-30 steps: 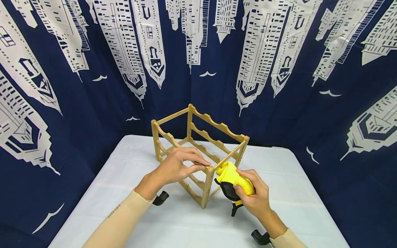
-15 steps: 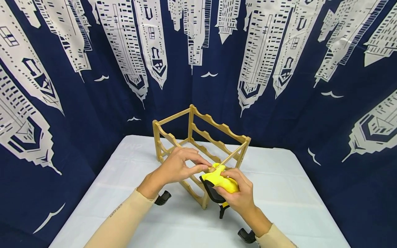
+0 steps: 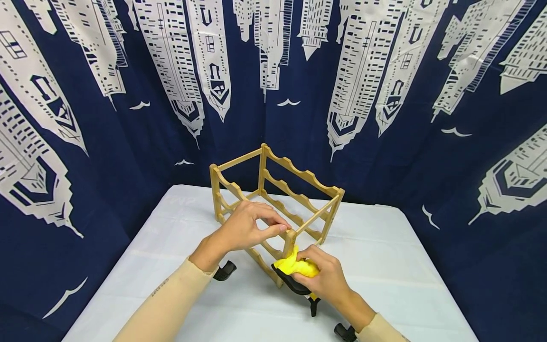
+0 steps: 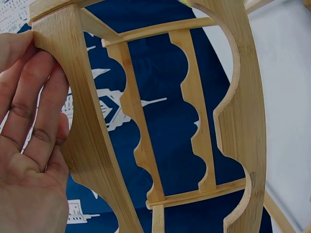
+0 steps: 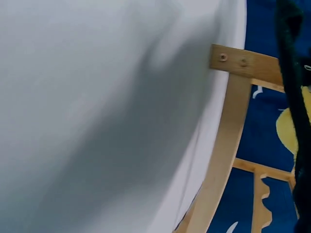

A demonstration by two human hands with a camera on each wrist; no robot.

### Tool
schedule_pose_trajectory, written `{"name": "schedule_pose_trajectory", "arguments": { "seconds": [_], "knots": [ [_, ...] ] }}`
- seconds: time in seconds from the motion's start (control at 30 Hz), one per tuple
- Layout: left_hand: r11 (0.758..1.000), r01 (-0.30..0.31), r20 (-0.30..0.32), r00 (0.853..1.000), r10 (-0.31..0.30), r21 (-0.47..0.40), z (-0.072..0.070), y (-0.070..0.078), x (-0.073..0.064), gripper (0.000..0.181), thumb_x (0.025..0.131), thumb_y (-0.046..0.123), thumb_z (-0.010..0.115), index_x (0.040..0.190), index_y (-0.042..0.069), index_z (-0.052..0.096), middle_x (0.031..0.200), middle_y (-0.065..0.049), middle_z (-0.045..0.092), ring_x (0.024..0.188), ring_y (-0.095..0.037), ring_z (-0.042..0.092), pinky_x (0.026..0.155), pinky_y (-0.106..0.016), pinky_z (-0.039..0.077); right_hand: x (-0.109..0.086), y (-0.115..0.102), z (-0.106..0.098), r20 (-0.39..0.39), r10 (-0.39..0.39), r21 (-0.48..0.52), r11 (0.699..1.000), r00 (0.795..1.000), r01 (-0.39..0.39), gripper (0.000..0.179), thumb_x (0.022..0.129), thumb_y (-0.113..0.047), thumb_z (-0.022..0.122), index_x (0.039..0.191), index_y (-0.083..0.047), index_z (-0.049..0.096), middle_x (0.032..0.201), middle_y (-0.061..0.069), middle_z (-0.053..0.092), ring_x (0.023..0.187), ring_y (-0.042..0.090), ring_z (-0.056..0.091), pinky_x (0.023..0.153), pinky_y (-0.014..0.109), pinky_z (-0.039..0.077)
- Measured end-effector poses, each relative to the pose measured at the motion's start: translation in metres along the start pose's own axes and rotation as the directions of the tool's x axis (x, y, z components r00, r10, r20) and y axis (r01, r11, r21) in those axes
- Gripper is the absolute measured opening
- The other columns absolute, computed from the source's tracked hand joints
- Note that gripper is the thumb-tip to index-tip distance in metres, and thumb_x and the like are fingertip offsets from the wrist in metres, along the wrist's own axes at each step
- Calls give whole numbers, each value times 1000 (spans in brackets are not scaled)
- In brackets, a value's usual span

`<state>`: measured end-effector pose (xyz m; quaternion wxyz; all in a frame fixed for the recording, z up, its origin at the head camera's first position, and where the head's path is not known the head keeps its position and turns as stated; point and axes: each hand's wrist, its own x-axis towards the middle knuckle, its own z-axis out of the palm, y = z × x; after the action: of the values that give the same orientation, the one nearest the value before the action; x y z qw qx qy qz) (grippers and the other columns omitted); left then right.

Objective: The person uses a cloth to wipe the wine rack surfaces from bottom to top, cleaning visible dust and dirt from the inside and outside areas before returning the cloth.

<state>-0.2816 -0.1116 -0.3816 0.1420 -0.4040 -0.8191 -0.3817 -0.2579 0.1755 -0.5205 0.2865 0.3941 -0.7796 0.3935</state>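
Observation:
A wooden wine rack with scalloped rails stands on the table. My left hand grips its top rail near the front corner; in the left wrist view the fingers lie against the rail's curved edge. My right hand holds a bunched yellow cloth against the front corner post, below its top. Under the cloth hangs a black rounded part with a black forked end; I cannot tell what kind of thing it is. In the right wrist view, a dark strip and some yellow show at the right edge.
The table has a white cover. Behind and beside it hangs a navy curtain printed with white buildings and birds. Black wrist-worn devices sit below both hands.
My right hand has moved left with the yellow cloth, onto the rack's front corner, then down along the post. My left hand keeps its place on the rail.

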Motion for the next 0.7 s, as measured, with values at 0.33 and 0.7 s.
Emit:
{"name": "schedule_pose_trajectory", "arguments": {
  "seconds": [0.33,0.7],
  "knots": [
    [999,48,13,999,-48,11,-3,4,2,6,107,28,87,110,28,93,105,17,89,97,-3,74,86,-29,57,-6,7,3,373,169,-307,951,912,-51,42,78,-28,112,105,-24,80,98,-12,74,74,-6,52,63,14,48],
    [999,46,11,999,-46,1,-2,5,2,6,108,28,88,108,28,93,103,17,89,94,-2,73,78,-26,58,-7,2,-1,132,-27,-171,984,991,50,51,68,-11,112,103,-20,77,96,-9,75,78,-1,63,69,12,57]
  ]
}}
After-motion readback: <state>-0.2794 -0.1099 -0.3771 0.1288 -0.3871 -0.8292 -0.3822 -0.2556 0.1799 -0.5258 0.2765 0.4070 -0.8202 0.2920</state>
